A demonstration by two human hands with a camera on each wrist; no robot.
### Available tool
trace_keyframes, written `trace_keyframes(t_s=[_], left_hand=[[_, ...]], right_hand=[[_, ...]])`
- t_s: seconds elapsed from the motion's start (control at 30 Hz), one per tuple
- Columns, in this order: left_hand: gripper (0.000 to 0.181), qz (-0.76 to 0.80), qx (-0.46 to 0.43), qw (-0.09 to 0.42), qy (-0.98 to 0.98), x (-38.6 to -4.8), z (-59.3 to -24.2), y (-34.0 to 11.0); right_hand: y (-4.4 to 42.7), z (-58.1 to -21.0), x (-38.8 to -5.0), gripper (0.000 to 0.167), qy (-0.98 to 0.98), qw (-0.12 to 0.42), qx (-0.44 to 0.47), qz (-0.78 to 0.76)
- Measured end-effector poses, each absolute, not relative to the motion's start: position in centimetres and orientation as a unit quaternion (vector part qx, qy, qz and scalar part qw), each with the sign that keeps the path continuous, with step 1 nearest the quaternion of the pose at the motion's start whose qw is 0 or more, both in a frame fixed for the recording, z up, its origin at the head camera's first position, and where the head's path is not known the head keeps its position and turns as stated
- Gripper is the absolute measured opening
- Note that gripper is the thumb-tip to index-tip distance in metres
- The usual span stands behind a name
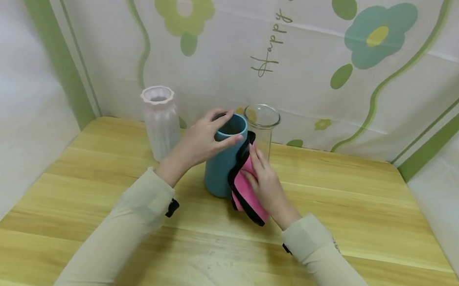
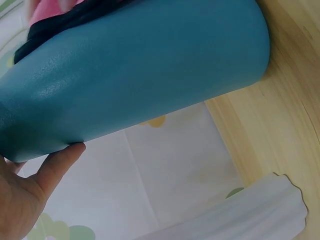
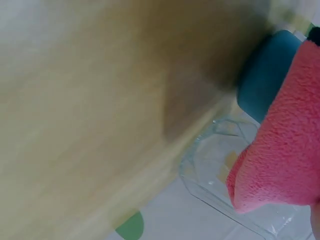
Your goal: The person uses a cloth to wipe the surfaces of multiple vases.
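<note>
A teal vase (image 1: 218, 171) stands on the table in the head view. My left hand (image 1: 199, 142) grips it at the top, with the thumb and fingers spread around the rim; in the left wrist view, fingers touch the teal side near the mouth. My right hand (image 1: 269, 184) holds a pink cloth (image 1: 251, 197) with black edging against the vase's right side. Fuzzy pink fabric (image 3: 287, 135) fills much of the right wrist view and hides most of the right hand there.
To the left stands a pale fluted vase (image 1: 161, 128) with a wavy rim. Close behind the teal vase and cloth is a clear glass vase (image 1: 264, 141), partly covered. A printed curtain (image 1: 238, 25) rises behind the wooden table (image 1: 345, 205).
</note>
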State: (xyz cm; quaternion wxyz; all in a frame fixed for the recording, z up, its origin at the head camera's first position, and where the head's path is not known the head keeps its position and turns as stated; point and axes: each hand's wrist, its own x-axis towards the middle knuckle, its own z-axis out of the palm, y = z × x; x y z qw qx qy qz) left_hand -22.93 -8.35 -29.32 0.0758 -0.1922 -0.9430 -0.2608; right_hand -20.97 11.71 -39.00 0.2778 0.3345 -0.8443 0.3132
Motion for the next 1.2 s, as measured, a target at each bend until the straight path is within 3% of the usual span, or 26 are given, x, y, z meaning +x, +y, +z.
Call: trace_keyframes(t_s=[0.47, 0.67, 1.03, 1.2], left_hand=[[0.070, -0.249, -0.179, 0.059, -0.950, -22.4, -28.7, -8.4], [0.068, -0.255, -0.178, 0.032, -0.950, -22.5, -28.2, -8.3], [0.065, -0.274, -0.181, 0.011, -0.944, -22.9, -28.2, -8.3], [0.064, -0.304, -0.219, -0.006, -0.927, -23.3, -28.0, -9.0]], right_hand=[[12.5, -40.8, -19.8, 0.059, -0.905, 0.121, 0.285, 0.291], [12.8, -41.5, -19.7, 0.052, -0.926, 0.088, 0.278, 0.240], [12.9, -41.6, -19.7, 0.054, -0.923, 0.083, 0.262, 0.268], [12.5, -40.4, -20.0, 0.056, -0.907, 0.136, 0.264, 0.300]])
